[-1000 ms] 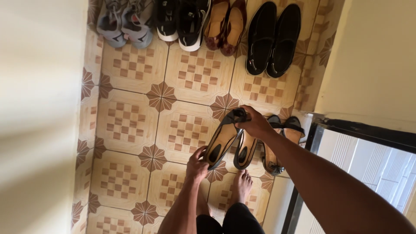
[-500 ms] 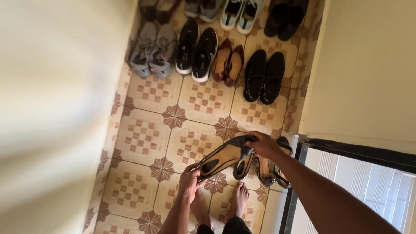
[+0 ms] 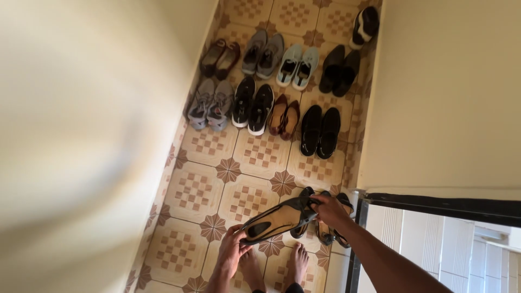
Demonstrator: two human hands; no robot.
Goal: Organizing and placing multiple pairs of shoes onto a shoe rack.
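- I am looking straight down a narrow hallway with cream walls on both sides; the patterned tile floor point(image 3: 206, 190) runs away from my bare feet point(image 3: 274, 266) at the bottom of the view.
- Pairs of shoes stand in two neat rows across the far floor, each pair side by side, which reads as tidy storage along the hall.
- In the nearer row, from left: grey trainers point(image 3: 210, 104), black trainers with white soles point(image 3: 253, 106), brown flats point(image 3: 285, 115), black slip-ons point(image 3: 321, 130).
- The farther row holds dark brown shoes, grey trainers, pale blue trainers and black shoes; one black-and-white shoe point(image 3: 364, 24) lies alone near the right wall.
- My right hand point(image 3: 329, 210) has its fingers closed around the heel end of a flat black shoe with a tan insole point(image 3: 277, 221), holding it off the floor, tilted toe-down to the left.
- My left hand point(image 3: 234, 249) reaches up from below and touches the toe end, steadying it; I cannot tell whether those fingers are closed on it.
- More sandals point(image 3: 325, 233) lie on the floor just beneath my right hand, beside a dark door frame point(image 3: 355, 255).
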